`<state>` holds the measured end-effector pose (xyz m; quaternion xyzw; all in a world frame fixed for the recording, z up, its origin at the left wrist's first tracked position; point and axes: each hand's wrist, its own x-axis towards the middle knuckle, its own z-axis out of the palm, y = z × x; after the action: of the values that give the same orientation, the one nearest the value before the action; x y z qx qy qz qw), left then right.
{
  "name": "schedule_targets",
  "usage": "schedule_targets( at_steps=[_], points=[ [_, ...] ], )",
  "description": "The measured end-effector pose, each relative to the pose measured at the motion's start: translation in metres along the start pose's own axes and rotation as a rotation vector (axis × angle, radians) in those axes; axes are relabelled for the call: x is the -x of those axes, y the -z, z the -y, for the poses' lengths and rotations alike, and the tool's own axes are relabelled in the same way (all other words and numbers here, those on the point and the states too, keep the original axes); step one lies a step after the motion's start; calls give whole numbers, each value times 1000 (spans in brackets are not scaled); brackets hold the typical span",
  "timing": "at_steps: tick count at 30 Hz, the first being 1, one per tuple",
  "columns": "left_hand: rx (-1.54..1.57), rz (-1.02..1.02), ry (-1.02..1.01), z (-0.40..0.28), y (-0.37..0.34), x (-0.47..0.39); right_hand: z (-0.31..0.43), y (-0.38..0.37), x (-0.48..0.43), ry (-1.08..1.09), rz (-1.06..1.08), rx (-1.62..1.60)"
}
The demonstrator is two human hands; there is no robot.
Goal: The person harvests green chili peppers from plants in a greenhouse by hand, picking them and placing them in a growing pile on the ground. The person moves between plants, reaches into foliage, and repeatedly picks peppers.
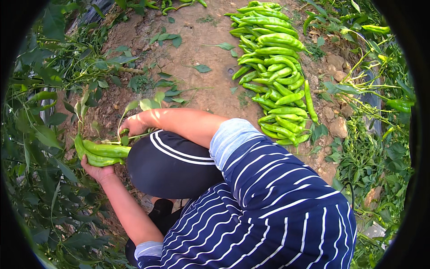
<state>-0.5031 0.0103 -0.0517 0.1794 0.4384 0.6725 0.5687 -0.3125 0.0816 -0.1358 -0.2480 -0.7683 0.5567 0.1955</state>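
Note:
My left hand (100,170) holds a small bunch of long green peppers (104,150) from below, at the left beside my knee. Their right ends pass behind the dark trouser knee (168,168). Just above them, my right hand (136,123) reaches across that knee with its fingers curled. A short green end, seemingly of a pepper (125,131), shows at the fingertips; the rest of it is hidden. A pale bent stem (119,131) and a few leaves lie close around these fingers.
A long heap of picked green peppers (277,67) lies on the bare soil path (201,84) at the right. Pepper plants (40,134) crowd the left side, and more plants (379,141) line the right. Fallen leaves (166,37) are scattered on the soil. Several peppers (171,8) lie at the top edge.

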Motion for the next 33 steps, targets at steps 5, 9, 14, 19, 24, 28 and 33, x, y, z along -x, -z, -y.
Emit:
schedule_targets(
  at_steps=[5,9,14,19,24,28,33],
  points=[
    [84,-32,-53,-5,-5,1,11,-9,-14,39,96,-529],
    [56,-59,-59,-4,-11,5,12,1,2,-12,-277,116],
    [30,-75,4,1,-20,8,22,26,36,-226,-570,564],
    [-2,-21,36,2,-26,5,14,53,110,-274,-632,237],
    [-12,-131,25,-6,-33,7,-17,99,278,-133,-1382,-651],
    [-124,-258,-1,-26,-29,24,-15,80,468,-303,-1729,-928],
    [-334,-220,76,-58,-13,36,-50,21,625,-454,-2081,-899]
  ],
)
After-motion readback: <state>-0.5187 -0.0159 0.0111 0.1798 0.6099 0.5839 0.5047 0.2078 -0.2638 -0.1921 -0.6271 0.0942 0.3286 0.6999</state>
